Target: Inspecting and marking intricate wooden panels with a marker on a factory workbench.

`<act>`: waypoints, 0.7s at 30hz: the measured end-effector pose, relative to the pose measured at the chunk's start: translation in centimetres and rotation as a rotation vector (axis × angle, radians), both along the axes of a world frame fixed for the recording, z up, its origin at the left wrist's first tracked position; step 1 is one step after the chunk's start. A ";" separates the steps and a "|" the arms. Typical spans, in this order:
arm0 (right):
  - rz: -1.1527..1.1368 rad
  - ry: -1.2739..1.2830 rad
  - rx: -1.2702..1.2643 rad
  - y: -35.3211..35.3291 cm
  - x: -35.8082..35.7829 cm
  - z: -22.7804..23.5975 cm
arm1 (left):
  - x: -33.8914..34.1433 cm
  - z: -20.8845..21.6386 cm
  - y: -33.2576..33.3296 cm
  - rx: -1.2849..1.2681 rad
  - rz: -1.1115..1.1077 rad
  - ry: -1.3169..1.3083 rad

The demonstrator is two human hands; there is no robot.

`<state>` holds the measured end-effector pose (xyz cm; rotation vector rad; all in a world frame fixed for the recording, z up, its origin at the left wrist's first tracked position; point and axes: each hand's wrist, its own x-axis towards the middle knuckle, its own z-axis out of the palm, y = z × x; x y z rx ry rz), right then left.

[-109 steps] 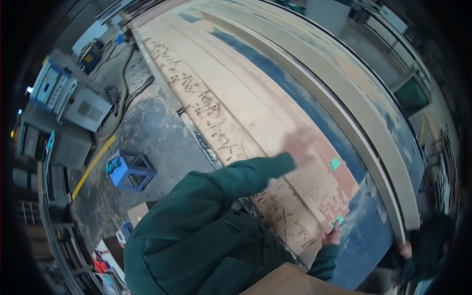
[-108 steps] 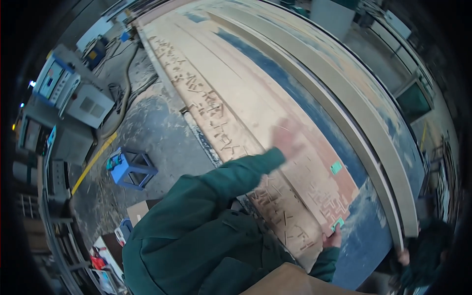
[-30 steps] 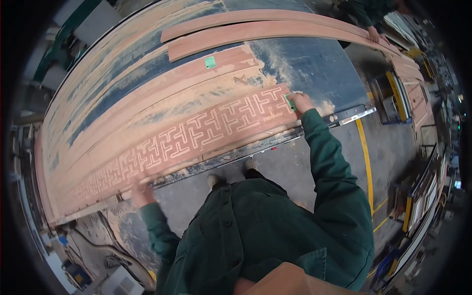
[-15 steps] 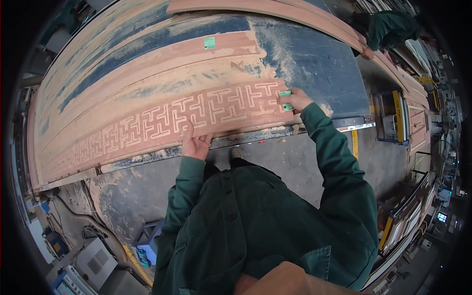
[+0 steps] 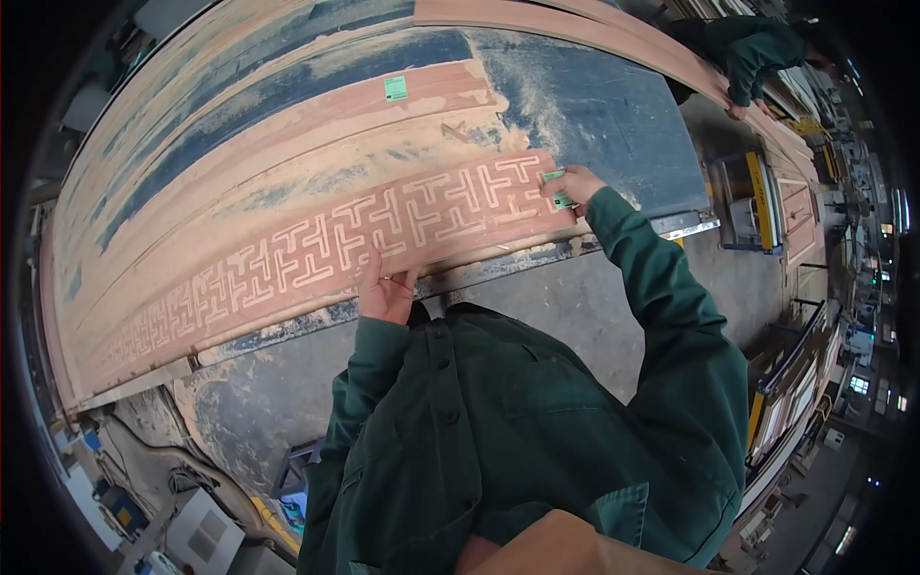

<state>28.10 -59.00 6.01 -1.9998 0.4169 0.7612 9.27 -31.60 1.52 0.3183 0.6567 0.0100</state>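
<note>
A long reddish wooden board [image 5: 402, 222], carved with a pale geometric lattice pattern, lies along the near edge of a dusty dark table [image 5: 613, 125]. My right hand [image 5: 581, 186] is closed round the board's right end, beside a green label [image 5: 554, 189] stuck there. On the near long edge, my left hand [image 5: 387, 293] grips the board with the thumb up on its face and the other fingers partly hidden beneath. Sawdust fills or edges the carved grooves.
Behind lies a plain board [image 5: 335, 110] bearing another green label [image 5: 395, 88], with sawdust around it. Long planks [image 5: 575, 34] cross the far edge; a co-worker in a green sleeve [image 5: 752, 67] has hands on them. A yellow-and-blue stand [image 5: 762, 203] is at right.
The long planks at the far edge have slid to the right, along with the co-worker's hands. My view has shifted slightly; both my hands keep their places on the carved board.
</note>
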 end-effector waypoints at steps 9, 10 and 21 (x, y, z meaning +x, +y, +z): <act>0.070 0.034 -0.159 -0.1 0.4 -0.6 | -0.3 0.3 0.5 -0.033 -0.071 0.043; 0.092 0.016 -0.186 0.1 0.3 -0.5 | -0.3 0.3 0.6 -0.040 -0.070 0.047; 0.118 -0.018 -0.276 1.2 0.5 -1.9 | 0.0 0.8 2.1 -0.062 -0.052 0.085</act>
